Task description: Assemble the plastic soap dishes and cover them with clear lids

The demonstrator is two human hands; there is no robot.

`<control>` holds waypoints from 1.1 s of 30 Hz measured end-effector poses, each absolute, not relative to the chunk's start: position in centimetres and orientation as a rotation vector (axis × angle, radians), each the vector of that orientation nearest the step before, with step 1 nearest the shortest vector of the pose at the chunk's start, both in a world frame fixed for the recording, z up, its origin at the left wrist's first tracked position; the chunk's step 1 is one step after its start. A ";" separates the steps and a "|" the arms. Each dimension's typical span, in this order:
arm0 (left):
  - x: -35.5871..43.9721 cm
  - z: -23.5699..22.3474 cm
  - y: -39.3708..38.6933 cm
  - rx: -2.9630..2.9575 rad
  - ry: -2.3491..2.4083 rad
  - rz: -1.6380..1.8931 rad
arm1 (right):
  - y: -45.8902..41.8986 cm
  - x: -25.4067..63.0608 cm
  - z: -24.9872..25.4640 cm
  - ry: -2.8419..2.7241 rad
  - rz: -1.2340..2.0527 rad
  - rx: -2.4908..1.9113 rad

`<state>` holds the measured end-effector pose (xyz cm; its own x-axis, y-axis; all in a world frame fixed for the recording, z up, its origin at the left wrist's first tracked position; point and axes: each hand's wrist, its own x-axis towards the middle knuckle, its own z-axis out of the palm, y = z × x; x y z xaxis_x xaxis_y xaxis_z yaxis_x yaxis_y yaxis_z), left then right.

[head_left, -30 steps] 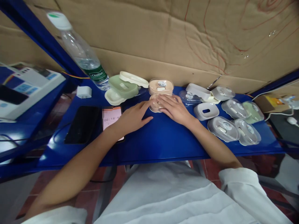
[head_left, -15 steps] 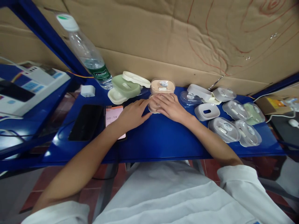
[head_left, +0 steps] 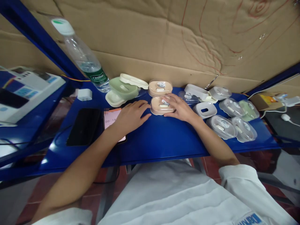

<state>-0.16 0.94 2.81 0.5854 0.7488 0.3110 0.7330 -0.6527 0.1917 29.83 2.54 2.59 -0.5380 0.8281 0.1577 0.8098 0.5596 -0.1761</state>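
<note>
On the blue table, a peach soap box (head_left: pixel 159 105) with a clear lid lies flat in front of me. My right hand (head_left: pixel 179 107) spans its right end, with fingertips over the lid and the thumb at the front edge. To the left of that box, my left hand (head_left: pixel 133 115) holds nothing; its fingers stretch forward, apart from the box. A second peach soap box (head_left: pixel 160 87) sits just behind the first. Behind my left hand are a green soap box part (head_left: pixel 123 88) and cream trays (head_left: pixel 134 81), loosely stacked.
At right stand several grey lidded boxes (head_left: pixel 221 126), a green one (head_left: pixel 248 110) and an open grey shell (head_left: pixel 205 110). A phone with a timer (head_left: pixel 111 117), a black phone (head_left: pixel 83 126), a white charger (head_left: pixel 84 94) and a tall water bottle (head_left: pixel 82 59) occupy the left.
Both hands have drawn apart: my left hand came off the front peach box to the left, and my right hand slid toward its right end, uncovering the lid. The view shifted slightly.
</note>
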 end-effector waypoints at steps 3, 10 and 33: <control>-0.2 3.2 0.8 2.772 1.320 0.635 | 2.9 30.3 3.4 -2.514 0.091 -1.329; -0.5 4.4 0.9 2.628 1.467 0.767 | 10.0 30.2 6.4 -2.463 -0.084 -1.415; -10.7 5.9 4.0 2.268 1.810 -0.169 | -5.6 37.4 2.9 -2.166 -0.352 -2.110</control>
<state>-10.68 3.96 5.88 0.2283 0.9450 -0.2341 0.9720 -0.2076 0.1099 37.35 -5.62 2.87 -0.0368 0.9727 0.2291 0.9952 0.0149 0.0965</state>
